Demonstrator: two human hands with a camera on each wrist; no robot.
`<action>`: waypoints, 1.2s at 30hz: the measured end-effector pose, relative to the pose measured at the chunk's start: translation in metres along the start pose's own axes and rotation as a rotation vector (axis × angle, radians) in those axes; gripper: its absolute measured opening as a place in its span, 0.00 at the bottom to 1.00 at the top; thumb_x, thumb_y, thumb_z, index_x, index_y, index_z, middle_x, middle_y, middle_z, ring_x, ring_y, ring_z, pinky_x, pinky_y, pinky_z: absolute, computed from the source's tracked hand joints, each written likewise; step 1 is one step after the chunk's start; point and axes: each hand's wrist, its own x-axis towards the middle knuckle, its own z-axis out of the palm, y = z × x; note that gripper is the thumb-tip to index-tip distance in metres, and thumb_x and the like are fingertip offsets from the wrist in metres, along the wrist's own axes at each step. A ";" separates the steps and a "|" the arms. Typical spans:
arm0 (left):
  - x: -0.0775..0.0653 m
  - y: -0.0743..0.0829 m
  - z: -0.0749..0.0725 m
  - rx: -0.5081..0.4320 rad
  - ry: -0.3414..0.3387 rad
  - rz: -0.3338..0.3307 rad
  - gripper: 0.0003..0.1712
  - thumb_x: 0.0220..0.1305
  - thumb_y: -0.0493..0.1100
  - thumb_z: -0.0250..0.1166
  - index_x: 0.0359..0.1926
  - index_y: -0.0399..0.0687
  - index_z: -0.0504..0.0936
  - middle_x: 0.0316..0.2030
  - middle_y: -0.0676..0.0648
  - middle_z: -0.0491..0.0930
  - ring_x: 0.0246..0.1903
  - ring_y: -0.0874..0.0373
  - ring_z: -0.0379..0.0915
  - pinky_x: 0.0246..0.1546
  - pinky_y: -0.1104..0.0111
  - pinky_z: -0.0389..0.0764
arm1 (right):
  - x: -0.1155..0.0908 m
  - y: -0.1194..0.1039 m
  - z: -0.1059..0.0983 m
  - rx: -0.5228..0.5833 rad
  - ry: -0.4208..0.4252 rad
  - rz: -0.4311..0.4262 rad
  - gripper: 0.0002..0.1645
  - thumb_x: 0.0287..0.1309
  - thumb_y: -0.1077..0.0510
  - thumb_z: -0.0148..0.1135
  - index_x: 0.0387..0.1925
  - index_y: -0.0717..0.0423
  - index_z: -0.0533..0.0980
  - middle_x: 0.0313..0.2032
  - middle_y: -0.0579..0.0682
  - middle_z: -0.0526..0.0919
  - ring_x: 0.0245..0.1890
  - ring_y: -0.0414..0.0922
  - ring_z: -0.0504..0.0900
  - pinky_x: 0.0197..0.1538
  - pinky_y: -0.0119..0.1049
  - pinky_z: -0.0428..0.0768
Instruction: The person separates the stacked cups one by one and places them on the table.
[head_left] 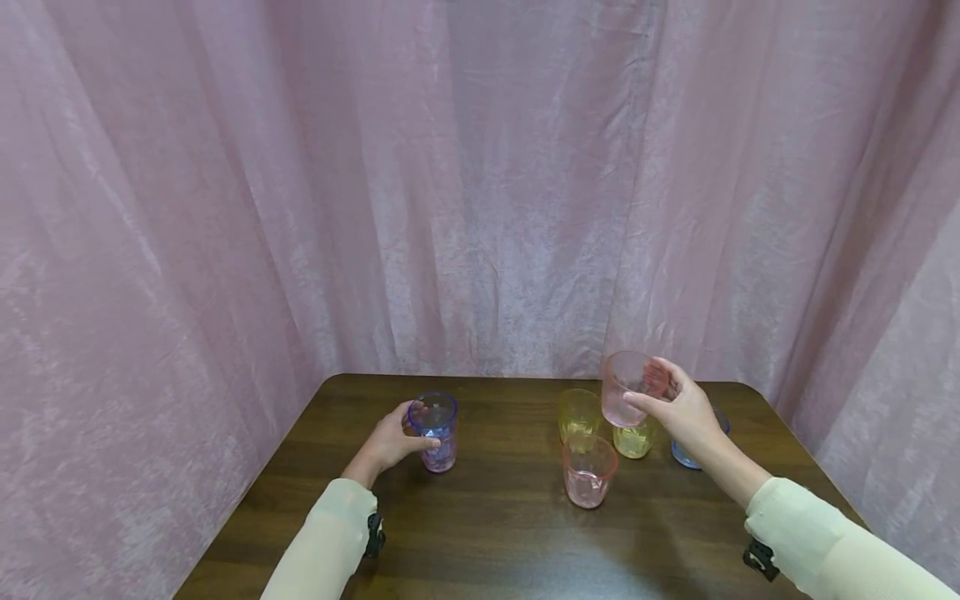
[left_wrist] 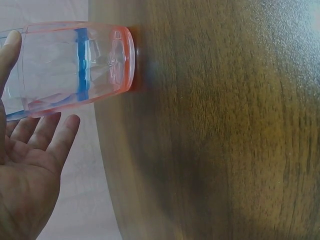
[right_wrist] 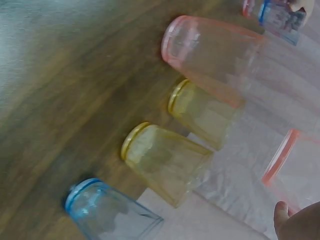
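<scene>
On the left of the table, my left hand [head_left: 390, 443] has its thumb and fingers around a blue-rimmed clear cup [head_left: 444, 427]. That cup sits inside a pink cup [left_wrist: 117, 62], whose base rests on the wood. My right hand [head_left: 688, 417] grips another pink cup [head_left: 621, 404] between thumb and fingers, raised above the table and slightly tilted. Beneath and around it stand a pink cup [head_left: 587, 490] nearer the front, two yellow cups [head_left: 577, 408] and a blue cup [head_left: 684, 457] partly hidden by the right wrist.
The brown wooden table [head_left: 495, 533] has rounded back corners. Pink velvet curtains [head_left: 480, 208] hang close behind its back edge and at both sides. The right wrist view shows the yellow cups [right_wrist: 167, 162] and blue cup [right_wrist: 112, 212] standing apart in a row.
</scene>
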 end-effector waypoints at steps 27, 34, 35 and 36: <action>0.000 0.002 -0.001 0.006 0.001 0.005 0.52 0.45 0.52 0.82 0.69 0.43 0.68 0.63 0.39 0.73 0.66 0.37 0.63 0.63 0.43 0.67 | -0.027 0.052 -0.012 -0.066 0.030 0.000 0.55 0.61 0.48 0.70 0.75 0.66 0.48 0.70 0.65 0.62 0.70 0.62 0.60 0.60 0.22 0.69; 0.001 0.001 -0.001 0.012 0.004 0.001 0.52 0.45 0.53 0.82 0.69 0.43 0.68 0.64 0.39 0.73 0.66 0.37 0.63 0.64 0.44 0.66 | -0.033 0.061 -0.012 -0.067 -0.011 0.026 0.57 0.61 0.49 0.69 0.75 0.67 0.44 0.72 0.67 0.57 0.72 0.67 0.53 0.68 0.60 0.60; 0.001 0.001 -0.001 0.012 0.004 0.002 0.52 0.45 0.53 0.82 0.69 0.43 0.68 0.64 0.39 0.72 0.66 0.37 0.63 0.64 0.44 0.66 | -0.034 0.063 -0.012 -0.066 -0.016 0.029 0.57 0.61 0.49 0.69 0.75 0.67 0.44 0.72 0.67 0.57 0.72 0.68 0.53 0.68 0.61 0.59; 0.000 0.001 -0.001 0.014 0.004 0.003 0.52 0.45 0.53 0.82 0.69 0.43 0.67 0.64 0.38 0.72 0.66 0.37 0.63 0.63 0.43 0.67 | -0.035 0.065 -0.011 -0.066 -0.024 0.029 0.57 0.61 0.50 0.69 0.75 0.67 0.44 0.72 0.68 0.56 0.71 0.69 0.52 0.68 0.62 0.59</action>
